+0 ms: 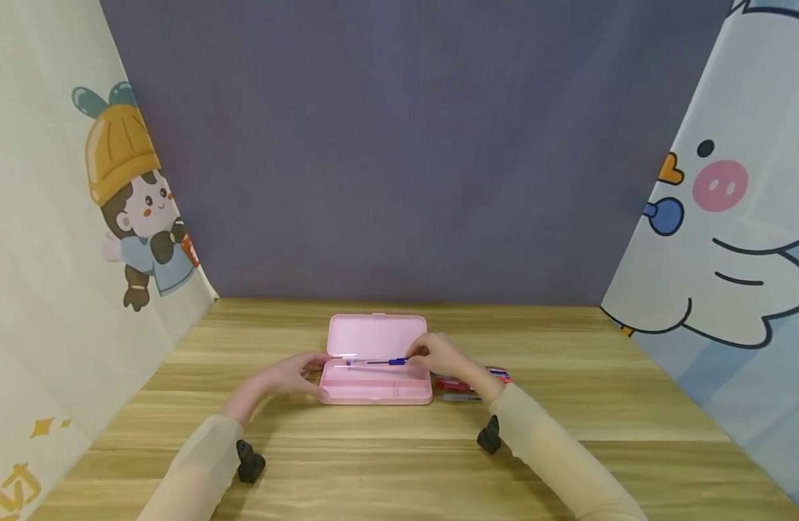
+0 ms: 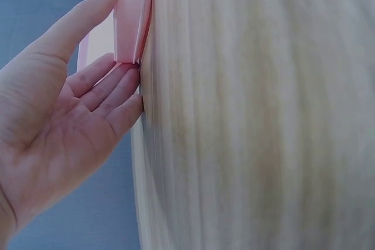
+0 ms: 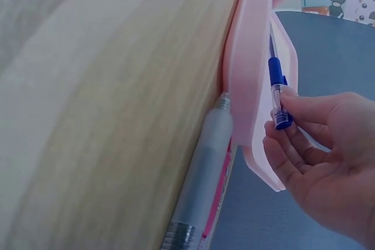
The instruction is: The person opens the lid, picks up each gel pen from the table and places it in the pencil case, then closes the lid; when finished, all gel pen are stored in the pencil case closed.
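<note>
A pink pencil case [image 1: 376, 396] lies on the table with its lid [image 1: 373, 335] raised at the back; dividers split its inside. At the case's left end is my left hand [image 1: 295, 374], thumb on the case's side and relaxed fingers against its end [image 2: 76, 95]. My right hand [image 1: 435, 354] pinches a blue ballpoint pen [image 1: 396, 362] by one end, between thumb and fingers, as the right wrist view shows [image 3: 276, 73]. The pen spans sideways over the back compartment; whether it touches the bottom I cannot tell.
Right of the case lies a grey pen [image 1: 460, 397], seen close in the right wrist view [image 3: 202, 168]. Behind it are pink-red items [image 1: 453, 384], partly hidden by my right forearm. A dark cloth wall [image 1: 399, 152] stands behind the wooden table [image 1: 373, 463].
</note>
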`<state>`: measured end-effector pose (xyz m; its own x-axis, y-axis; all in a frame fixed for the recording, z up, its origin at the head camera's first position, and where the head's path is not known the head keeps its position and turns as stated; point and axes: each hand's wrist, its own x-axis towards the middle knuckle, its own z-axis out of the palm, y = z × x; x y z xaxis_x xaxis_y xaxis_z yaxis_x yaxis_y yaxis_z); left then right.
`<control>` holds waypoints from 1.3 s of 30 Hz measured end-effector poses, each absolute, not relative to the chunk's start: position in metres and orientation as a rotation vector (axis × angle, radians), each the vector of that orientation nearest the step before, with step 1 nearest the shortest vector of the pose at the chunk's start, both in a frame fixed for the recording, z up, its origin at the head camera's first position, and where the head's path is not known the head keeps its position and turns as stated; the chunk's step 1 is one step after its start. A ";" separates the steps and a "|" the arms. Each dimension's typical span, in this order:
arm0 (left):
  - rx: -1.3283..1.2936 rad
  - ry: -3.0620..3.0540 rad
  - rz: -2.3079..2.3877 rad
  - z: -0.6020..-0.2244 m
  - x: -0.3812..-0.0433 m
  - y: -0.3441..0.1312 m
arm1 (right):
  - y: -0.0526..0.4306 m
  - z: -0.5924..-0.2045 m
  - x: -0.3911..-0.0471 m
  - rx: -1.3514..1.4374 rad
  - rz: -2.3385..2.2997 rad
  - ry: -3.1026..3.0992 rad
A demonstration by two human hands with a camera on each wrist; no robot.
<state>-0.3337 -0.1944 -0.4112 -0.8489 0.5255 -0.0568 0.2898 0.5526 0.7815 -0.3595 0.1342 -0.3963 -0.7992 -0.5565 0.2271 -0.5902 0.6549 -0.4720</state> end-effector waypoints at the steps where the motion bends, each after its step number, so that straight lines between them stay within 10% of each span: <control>1: 0.671 2.509 1.185 -0.412 -0.334 -0.194 | 0.134 -0.398 -0.360 0.972 0.837 -2.803; 39: 0.665 2.516 1.174 -0.411 -0.333 -0.193 | 0.123 -0.410 -0.367 0.897 0.781 -2.841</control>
